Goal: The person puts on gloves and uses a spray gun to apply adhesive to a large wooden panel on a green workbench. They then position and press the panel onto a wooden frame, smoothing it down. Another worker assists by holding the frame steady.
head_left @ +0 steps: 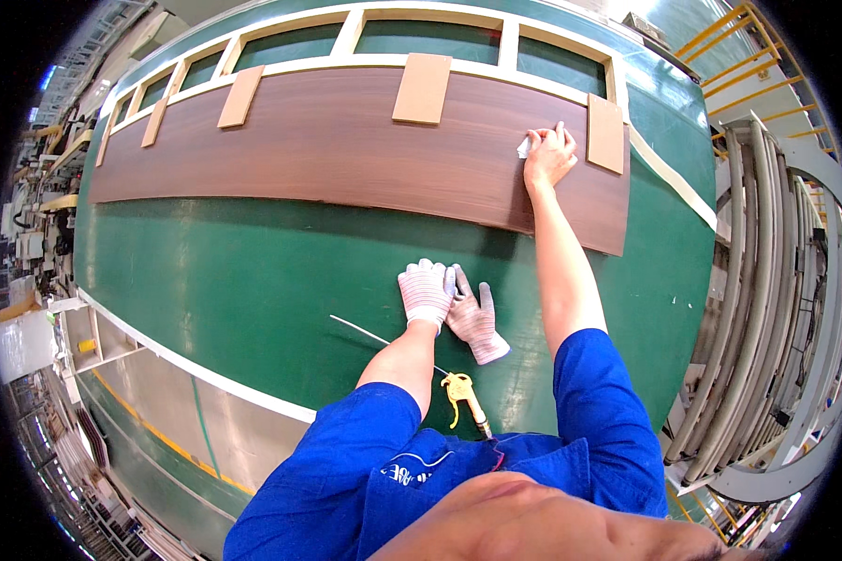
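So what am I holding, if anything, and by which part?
Your right hand holds a small white scrap, its left end showing; the hand hides the exact grip. Your gloved left hand lies on the table, holding nothing visible.

Right hand point(551, 159) held white wad point(524, 148) at brown panel point(327, 140); gloved left hand point(425, 292) rested on worktop point(234, 257) beside loose glove point(476, 325), yellow air gun point(458, 386) near.

Yellow railings point(741, 79) and grey rollers point(761, 280) stand right of the green counter point(206, 252); a yellow stripe point(150, 422) marks the floor point(173, 402) lower left.
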Tool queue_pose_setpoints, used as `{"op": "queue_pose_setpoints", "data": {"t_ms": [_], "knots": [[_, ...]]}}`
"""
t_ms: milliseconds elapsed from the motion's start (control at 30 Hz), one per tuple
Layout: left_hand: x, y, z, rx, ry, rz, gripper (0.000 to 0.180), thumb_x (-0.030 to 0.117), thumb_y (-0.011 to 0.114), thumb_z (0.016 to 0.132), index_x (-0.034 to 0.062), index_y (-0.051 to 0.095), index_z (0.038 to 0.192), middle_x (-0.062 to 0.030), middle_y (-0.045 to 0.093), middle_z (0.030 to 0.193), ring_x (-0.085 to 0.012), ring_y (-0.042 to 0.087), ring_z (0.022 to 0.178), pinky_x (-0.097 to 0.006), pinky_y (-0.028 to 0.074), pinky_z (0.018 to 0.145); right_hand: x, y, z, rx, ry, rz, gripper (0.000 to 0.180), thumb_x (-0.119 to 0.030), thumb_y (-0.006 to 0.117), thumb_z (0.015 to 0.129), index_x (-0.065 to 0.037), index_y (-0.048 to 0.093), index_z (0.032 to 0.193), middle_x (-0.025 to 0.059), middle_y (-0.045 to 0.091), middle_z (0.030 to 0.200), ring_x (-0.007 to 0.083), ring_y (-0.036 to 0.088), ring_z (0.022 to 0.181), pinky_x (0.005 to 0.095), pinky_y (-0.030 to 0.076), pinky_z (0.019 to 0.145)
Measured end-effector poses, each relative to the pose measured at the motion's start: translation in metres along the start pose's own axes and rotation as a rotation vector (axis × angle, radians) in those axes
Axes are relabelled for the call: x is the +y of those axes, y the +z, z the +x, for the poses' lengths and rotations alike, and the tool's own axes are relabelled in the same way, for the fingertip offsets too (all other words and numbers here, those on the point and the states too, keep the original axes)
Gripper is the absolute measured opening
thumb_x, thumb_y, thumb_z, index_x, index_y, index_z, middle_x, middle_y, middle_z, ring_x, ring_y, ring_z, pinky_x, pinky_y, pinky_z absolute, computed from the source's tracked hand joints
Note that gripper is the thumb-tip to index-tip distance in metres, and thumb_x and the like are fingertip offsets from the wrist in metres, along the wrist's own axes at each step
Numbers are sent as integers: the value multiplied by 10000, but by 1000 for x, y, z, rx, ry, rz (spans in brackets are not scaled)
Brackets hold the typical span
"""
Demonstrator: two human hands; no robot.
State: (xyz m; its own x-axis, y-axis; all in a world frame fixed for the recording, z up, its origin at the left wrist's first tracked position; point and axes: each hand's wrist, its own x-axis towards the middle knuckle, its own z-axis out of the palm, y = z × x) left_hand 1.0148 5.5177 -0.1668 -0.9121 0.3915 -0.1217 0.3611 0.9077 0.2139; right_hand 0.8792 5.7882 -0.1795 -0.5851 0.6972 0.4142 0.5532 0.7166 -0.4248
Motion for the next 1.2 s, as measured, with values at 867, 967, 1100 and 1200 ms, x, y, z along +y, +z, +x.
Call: {"op": "queue_pose_setpoints", "data": {"t_ms": [867, 967, 1100, 1200], "knots": [[-6, -8, 0, -43, -13, -66, 293, 370, 460, 830, 126, 612, 774, -83, 543, 835, -254, 505, 810, -408, 388, 678, 2, 5, -1, -9, -62, -96, 175, -296, 580, 816, -136, 623, 874, 69, 464, 1277, 237, 391, 1173, 452, 344, 892], [-6, -10, -1, -41, -12, -51, 298, 375, 453, 832, 130, 611, 772, -83, 541, 836, -252, 504, 808, -404, 386, 673, 2, 7, -1, -28, -103, -195, 170, -288, 555, 836, -140, 609, 902, 88, 438, 1290, 253, 372, 1186, 470, 344, 877], [-3, -13, 3, -75, 16, -22, 301, 373, 446, 834, 128, 613, 782, -90, 548, 844, -258, 516, 802, -407, 397, 671, 6, 4, 4, -119, -78, -272, 191, -288, 530, 851, -144, 624, 932, 106, 391, 1304, 301, 351, 1184, 492, 340, 876], [2, -18, 5, -141, -32, -1, 307, 368, 443, 835, 125, 617, 767, -99, 552, 829, -269, 523, 798, -416, 402, 660, 9, 8, 3, -93, -121, -154, 198, -271, 535, 845, -118, 625, 933, 131, 375, 1301, 317, 322, 1197, 513, 302, 905]]}}
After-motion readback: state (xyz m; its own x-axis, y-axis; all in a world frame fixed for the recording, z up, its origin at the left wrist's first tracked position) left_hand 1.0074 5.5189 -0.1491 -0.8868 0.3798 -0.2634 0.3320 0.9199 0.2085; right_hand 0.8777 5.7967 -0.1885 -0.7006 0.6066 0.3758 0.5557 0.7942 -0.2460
